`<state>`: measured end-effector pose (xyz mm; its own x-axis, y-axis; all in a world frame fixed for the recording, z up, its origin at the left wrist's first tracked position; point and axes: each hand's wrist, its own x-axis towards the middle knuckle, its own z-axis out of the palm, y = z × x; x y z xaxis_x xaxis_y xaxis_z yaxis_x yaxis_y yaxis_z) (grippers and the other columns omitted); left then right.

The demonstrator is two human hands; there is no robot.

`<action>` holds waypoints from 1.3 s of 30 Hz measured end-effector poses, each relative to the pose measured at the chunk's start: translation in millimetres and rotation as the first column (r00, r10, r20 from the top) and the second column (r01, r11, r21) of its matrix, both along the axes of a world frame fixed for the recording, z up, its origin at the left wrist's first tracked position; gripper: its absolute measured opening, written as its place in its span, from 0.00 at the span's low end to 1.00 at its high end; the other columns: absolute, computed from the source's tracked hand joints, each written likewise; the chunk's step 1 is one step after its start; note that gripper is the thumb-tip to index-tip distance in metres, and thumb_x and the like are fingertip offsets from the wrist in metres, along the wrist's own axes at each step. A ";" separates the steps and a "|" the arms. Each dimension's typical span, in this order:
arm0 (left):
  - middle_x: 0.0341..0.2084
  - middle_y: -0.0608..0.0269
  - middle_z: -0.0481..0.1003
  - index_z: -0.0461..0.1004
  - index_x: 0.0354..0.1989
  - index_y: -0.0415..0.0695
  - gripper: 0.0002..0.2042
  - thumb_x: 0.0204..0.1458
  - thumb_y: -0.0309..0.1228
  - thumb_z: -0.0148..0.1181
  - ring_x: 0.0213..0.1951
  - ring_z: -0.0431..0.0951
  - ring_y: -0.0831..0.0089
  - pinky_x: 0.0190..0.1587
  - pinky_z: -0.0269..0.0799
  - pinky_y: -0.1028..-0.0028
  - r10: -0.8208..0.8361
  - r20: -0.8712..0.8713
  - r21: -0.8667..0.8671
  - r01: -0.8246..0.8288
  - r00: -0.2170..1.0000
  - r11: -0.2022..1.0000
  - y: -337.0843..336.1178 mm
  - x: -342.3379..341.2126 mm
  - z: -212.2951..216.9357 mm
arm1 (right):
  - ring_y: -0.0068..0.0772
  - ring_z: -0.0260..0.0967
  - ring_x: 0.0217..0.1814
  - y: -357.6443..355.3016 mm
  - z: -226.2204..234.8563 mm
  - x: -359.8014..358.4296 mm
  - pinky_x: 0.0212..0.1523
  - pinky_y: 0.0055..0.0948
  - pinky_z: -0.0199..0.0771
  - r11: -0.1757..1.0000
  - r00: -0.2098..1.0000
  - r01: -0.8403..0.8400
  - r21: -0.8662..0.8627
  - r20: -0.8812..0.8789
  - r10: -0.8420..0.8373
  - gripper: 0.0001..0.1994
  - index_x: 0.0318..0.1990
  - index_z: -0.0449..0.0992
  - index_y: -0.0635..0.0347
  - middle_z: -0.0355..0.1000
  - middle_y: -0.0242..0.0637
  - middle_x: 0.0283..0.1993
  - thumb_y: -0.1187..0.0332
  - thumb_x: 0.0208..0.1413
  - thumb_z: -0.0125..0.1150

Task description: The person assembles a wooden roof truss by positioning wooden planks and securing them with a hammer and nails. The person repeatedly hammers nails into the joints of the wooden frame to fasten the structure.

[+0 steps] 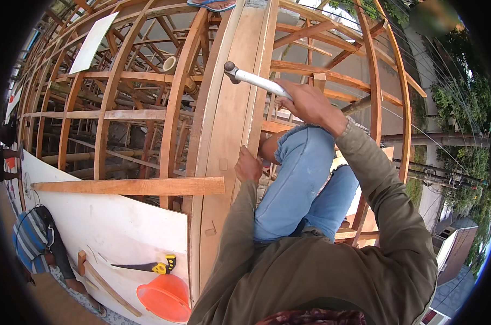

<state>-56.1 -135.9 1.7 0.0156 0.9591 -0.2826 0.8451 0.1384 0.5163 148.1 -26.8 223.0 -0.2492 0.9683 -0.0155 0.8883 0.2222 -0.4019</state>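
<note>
A curved lattice of reddish wooden ribs and slats (121,114) fills the view, with a broad pale plank (229,135) running up its middle. Below it, a white panel (110,222) leans against the frame, and a flat wooden board (131,186) lies across the panel's upper edge.

The person sits on the frame in blue jeans and an olive long-sleeved top. The right hand (309,103) is closed in a fist around the pale handle of a hammer (253,79), whose dark metal head sits against the right edge of the plank, high up. The handle's lower end is hidden inside the fist. The left hand (248,165) presses against the same edge of the plank lower down, fingers curled together; whether they pinch anything small cannot be made out.

At the panel's lower edge lie an orange plastic bowl-like vessel (165,298), a handsaw (148,266) with a dark blade and yellow grip, and a wooden mallet-shaped piece (102,281). Another person in a striped shirt (34,241) stands at the lower left, partly cut off.
</note>
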 end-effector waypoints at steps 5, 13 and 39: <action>0.41 0.44 0.79 0.63 0.50 0.41 0.24 0.54 0.41 0.67 0.42 0.82 0.45 0.42 0.76 0.51 -0.021 -0.114 -0.084 0.011 0.993 0.996 4.1 10.6 5.8 | 0.46 0.76 0.32 -126.5 -8.6 77.1 0.32 0.41 0.73 0.853 0.823 0.506 0.130 -0.369 -0.432 0.18 0.54 0.71 0.61 0.76 0.48 0.32 0.67 0.58 0.63; 0.46 0.38 0.79 0.63 0.59 0.37 0.34 0.54 0.50 0.66 0.48 0.81 0.43 0.50 0.75 0.51 -0.003 -0.180 -0.277 -0.048 0.984 0.960 16.7 32.5 21.0 | 0.14 0.58 0.15 -324.0 -85.0 161.8 0.14 0.20 0.60 0.271 -0.172 0.814 -0.514 -0.658 -0.733 0.11 0.45 0.71 0.62 0.61 0.24 0.21 0.65 0.64 0.62; 0.53 0.32 0.75 0.65 0.59 0.31 0.39 0.53 0.56 0.66 0.56 0.76 0.38 0.60 0.71 0.52 -0.046 -0.314 0.011 0.052 0.948 0.999 178.6 142.9 -3.5 | 0.69 0.75 0.52 -458.3 -251.6 315.7 0.53 0.56 0.76 0.059 0.062 0.988 -0.140 0.017 -0.998 0.33 0.71 0.59 0.55 0.74 0.65 0.53 0.57 0.62 0.66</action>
<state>86.7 42.7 -1.8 -0.0239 0.9645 -0.2630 0.9703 0.0857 0.2262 463.8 -485.1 -28.7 0.9394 0.3056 -0.1551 0.2190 -0.8834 -0.4142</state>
